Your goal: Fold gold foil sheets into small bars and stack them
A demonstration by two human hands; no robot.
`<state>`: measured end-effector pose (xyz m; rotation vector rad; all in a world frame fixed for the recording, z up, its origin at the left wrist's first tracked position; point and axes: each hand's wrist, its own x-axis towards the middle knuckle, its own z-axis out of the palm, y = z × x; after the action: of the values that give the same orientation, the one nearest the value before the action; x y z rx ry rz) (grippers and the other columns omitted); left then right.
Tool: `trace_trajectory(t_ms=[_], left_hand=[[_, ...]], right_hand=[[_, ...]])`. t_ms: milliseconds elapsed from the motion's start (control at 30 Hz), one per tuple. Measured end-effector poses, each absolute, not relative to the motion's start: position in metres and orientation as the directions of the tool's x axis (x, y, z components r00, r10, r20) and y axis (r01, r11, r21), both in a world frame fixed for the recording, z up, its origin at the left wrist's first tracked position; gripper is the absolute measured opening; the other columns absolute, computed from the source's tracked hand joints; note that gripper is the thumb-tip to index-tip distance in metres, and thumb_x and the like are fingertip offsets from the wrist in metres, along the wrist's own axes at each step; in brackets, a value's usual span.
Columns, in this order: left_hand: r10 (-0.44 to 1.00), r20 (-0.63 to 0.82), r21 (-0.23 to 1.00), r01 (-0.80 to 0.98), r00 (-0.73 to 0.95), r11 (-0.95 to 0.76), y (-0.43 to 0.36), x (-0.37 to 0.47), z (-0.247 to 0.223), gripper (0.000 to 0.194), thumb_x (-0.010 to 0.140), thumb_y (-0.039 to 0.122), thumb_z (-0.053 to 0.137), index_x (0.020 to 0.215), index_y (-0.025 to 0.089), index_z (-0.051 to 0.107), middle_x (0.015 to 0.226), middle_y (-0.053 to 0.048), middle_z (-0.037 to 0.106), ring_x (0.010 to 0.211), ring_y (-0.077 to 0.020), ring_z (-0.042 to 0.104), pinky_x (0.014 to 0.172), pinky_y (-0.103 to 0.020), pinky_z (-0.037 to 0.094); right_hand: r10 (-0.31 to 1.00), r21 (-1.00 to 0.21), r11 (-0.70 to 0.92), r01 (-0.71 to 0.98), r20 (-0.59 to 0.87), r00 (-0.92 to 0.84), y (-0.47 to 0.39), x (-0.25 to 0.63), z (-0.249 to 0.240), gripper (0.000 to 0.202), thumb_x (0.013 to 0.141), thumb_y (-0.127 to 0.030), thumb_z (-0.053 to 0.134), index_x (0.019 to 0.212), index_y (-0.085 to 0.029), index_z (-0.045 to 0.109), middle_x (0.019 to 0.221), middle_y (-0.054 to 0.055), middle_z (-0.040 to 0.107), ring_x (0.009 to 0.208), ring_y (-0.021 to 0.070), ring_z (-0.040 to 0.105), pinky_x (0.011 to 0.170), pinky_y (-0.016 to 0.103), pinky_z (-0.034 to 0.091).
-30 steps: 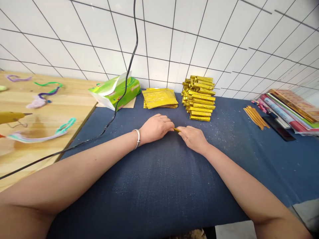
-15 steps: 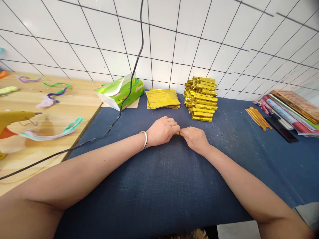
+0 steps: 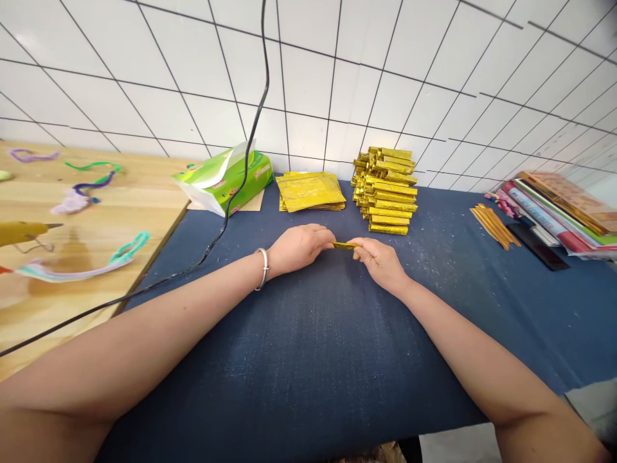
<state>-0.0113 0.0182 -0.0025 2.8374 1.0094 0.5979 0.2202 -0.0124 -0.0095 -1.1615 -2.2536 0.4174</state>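
Note:
A narrow folded strip of gold paper [image 3: 344,245] spans the gap between my hands, just above the dark blue cloth [image 3: 308,347]. My left hand [image 3: 299,247], with a silver bangle at the wrist, is closed on the strip's left end. Its right end is pinched between thumb and fingers of my right hand [image 3: 380,262]. Both ends are hidden by the fingers. Behind my left hand lies a flat stack of gold paper sheets [image 3: 311,191]. A pile of folded gold paper strips [image 3: 388,193] stands beyond my right hand.
A green tissue pack [image 3: 241,180] stands at the back left, with a black cable [image 3: 207,247] crossing before it. On the wooden tabletop [image 3: 159,212] are a yellow glue gun [image 3: 24,233] and pipe cleaners [image 3: 91,270]. Wooden sticks [image 3: 495,225] and stacked books [image 3: 559,212] sit right.
My hands have drawn apart, the left one moving left, so more of the gold strip shows between them. The whole view has shifted slightly.

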Motion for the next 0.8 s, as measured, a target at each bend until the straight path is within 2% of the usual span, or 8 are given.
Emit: trace_trajectory(t_ms=[133,267,367,433,633,700,800], left_hand=[[0.644,0.296,0.214,0.608,0.706,-0.765,0.02,-0.014,-0.003,0.017,0.09,0.022,0.041,0.091,0.018,0.058,0.081,-0.002,0.061,0.076,-0.014,0.058,0.068,-0.023,0.041],[0.622,0.314,0.258,0.566,0.717,-0.783,0.023,-0.015,-0.005,0.02,0.089,0.016,0.038,0.093,0.017,0.058,0.082,-0.003,0.061,0.074,-0.0128,0.057,0.067,-0.022,0.041],[0.613,0.295,0.352,0.514,0.733,-0.783,0.028,-0.016,-0.009,0.022,0.09,0.017,0.036,0.099,0.017,0.057,0.083,-0.002,0.061,0.077,-0.0124,0.058,0.07,-0.022,0.042],[0.623,0.285,0.365,0.519,0.728,-0.773,0.029,-0.016,-0.009,0.022,0.091,0.02,0.037,0.099,0.018,0.057,0.08,-0.001,0.061,0.076,-0.0126,0.058,0.07,-0.022,0.042],[0.644,0.291,0.25,0.594,0.708,-0.765,0.026,-0.015,-0.003,0.024,0.086,0.012,0.039,0.1,0.019,0.057,0.081,-0.001,0.061,0.073,-0.0123,0.058,0.066,-0.021,0.041],[0.65,0.296,0.196,0.621,0.7,-0.759,0.025,-0.014,-0.002,0.024,0.086,0.013,0.04,0.1,0.02,0.058,0.083,-0.002,0.062,0.075,-0.0126,0.059,0.066,-0.021,0.042],[0.639,0.296,0.124,0.634,0.71,-0.763,0.026,-0.011,-0.003,0.024,0.088,0.016,0.039,0.103,0.02,0.058,0.084,-0.004,0.063,0.079,-0.0138,0.06,0.069,-0.022,0.044]], right_hand=[[0.851,-0.594,0.521,0.613,0.303,-0.43,-0.012,0.223,-0.01,0.027,0.093,-0.033,0.039,0.104,-0.02,0.061,0.07,-0.001,0.059,0.066,0.0112,0.056,0.066,0.022,0.043],[0.882,-0.679,0.459,0.573,0.267,-0.389,-0.012,0.224,-0.011,0.031,0.093,-0.032,0.037,0.112,-0.021,0.058,0.077,-0.001,0.062,0.061,0.0095,0.054,0.063,0.022,0.044],[0.888,-0.674,0.449,0.586,0.262,-0.379,-0.012,0.225,-0.01,0.032,0.093,-0.033,0.036,0.112,-0.021,0.058,0.075,-0.001,0.062,0.059,0.0094,0.053,0.062,0.022,0.044],[0.881,-0.645,0.467,0.605,0.284,-0.377,-0.012,0.225,-0.008,0.031,0.093,-0.033,0.036,0.109,-0.021,0.06,0.068,-0.002,0.059,0.06,0.0101,0.053,0.064,0.022,0.043],[0.873,-0.628,0.484,0.609,0.302,-0.383,-0.012,0.226,-0.009,0.031,0.094,-0.032,0.036,0.113,-0.021,0.058,0.067,-0.002,0.057,0.065,0.0113,0.055,0.068,0.023,0.044],[0.863,-0.601,0.504,0.621,0.325,-0.386,-0.01,0.226,-0.01,0.031,0.094,-0.031,0.036,0.114,-0.022,0.057,0.076,0.0,0.061,0.073,0.0129,0.057,0.072,0.026,0.045],[0.811,-0.453,0.569,0.687,0.445,-0.378,-0.006,0.224,-0.009,0.028,0.093,-0.031,0.04,0.112,-0.022,0.059,0.101,0.006,0.063,0.095,0.0181,0.055,0.086,0.033,0.042]])
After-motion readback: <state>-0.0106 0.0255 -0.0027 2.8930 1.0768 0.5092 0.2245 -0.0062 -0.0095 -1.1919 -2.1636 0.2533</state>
